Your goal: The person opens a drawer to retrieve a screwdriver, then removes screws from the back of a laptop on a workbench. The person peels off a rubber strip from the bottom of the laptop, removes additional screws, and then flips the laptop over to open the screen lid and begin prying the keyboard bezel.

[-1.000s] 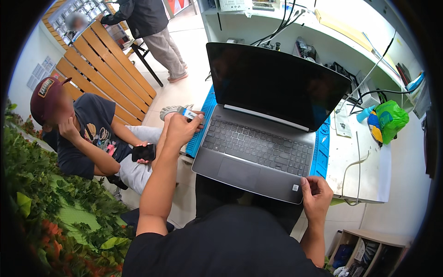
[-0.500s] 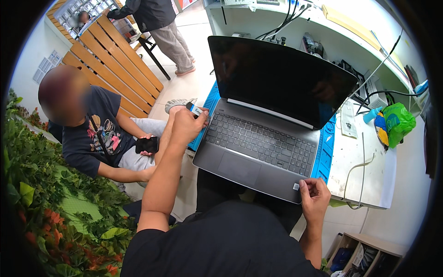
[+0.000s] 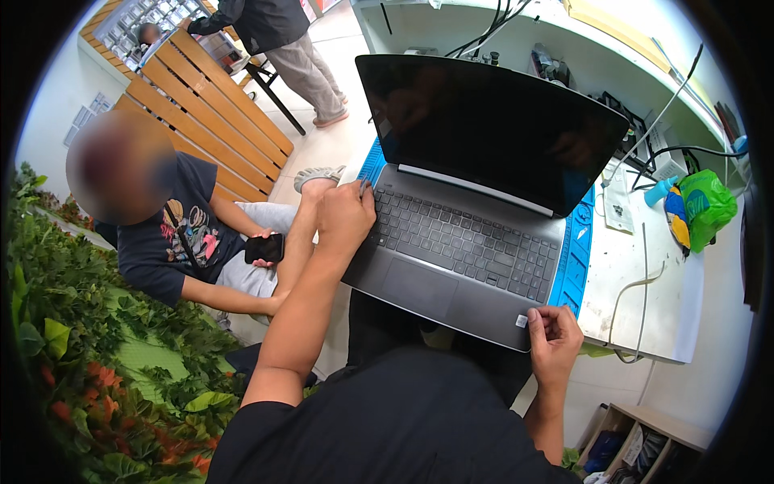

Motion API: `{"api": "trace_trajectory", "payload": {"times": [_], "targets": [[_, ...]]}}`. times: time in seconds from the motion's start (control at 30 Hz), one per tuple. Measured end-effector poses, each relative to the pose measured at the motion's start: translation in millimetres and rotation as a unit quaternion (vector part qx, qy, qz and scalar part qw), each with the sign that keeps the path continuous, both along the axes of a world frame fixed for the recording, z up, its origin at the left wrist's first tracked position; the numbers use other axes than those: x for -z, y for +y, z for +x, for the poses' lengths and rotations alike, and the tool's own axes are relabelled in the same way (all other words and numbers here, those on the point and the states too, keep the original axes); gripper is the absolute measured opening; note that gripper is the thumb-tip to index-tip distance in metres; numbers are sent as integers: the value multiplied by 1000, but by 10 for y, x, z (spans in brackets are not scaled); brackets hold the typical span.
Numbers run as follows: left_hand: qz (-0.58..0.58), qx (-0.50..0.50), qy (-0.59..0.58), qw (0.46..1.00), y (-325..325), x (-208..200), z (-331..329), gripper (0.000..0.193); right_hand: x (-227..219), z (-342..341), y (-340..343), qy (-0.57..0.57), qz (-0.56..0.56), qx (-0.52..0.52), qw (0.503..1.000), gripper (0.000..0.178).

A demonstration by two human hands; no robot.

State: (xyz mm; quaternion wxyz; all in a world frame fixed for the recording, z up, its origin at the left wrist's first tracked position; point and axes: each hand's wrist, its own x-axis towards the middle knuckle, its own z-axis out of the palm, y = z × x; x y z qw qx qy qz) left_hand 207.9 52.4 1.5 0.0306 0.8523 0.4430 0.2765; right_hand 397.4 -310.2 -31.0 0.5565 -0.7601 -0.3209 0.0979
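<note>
An open dark grey laptop (image 3: 415, 288) lies on a blue mat (image 3: 571, 262), its black screen tilted back. My left hand (image 3: 345, 218) is closed at the laptop's left side, beside the keyboard. The small flat piece it held, black with a blue and white label, is now mostly hidden by the fingers. Whether that piece touches the laptop's edge, I cannot tell. At the front right corner, my right hand (image 3: 555, 343) has its thumb against the laptop's edge near a small white sticker (image 3: 522, 321). Its other fingers are curled round that corner.
To the left sits a person (image 3: 197, 230) with a black phone (image 3: 265, 249) in hand. A green plastic bag (image 3: 708, 211), a light blue bottle (image 3: 659, 192) and loose cables (image 3: 631, 282) lie on the white bench at right. Shelves stand behind the screen.
My left hand has moved down and slightly right to the laptop's left edge, turning so the labelled piece is covered. The right hand stays at the corner. The view has shifted slightly.
</note>
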Motion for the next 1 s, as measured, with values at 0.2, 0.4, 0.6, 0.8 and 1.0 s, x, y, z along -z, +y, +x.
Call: {"api": "trace_trajectory", "payload": {"times": [0.2,0.4,0.6,0.8,1.0], "targets": [[-40,25,-61,997,-75,-7,-131,15,-37,0,4,-5,-1,-3,1000,14],[-76,57,-23,995,-83,-87,-224,15,-54,-46,3,-18,-19,10,1000,12],[-40,72,-1,997,-49,-81,-277,18,39,-203,103,-150,-31,54,987,10],[-360,77,-152,917,326,17,-386,16,67,-224,124,-158,-28,63,985,10],[-448,80,-252,854,394,70,-434,18,57,-222,121,-156,-32,61,985,10]]}}
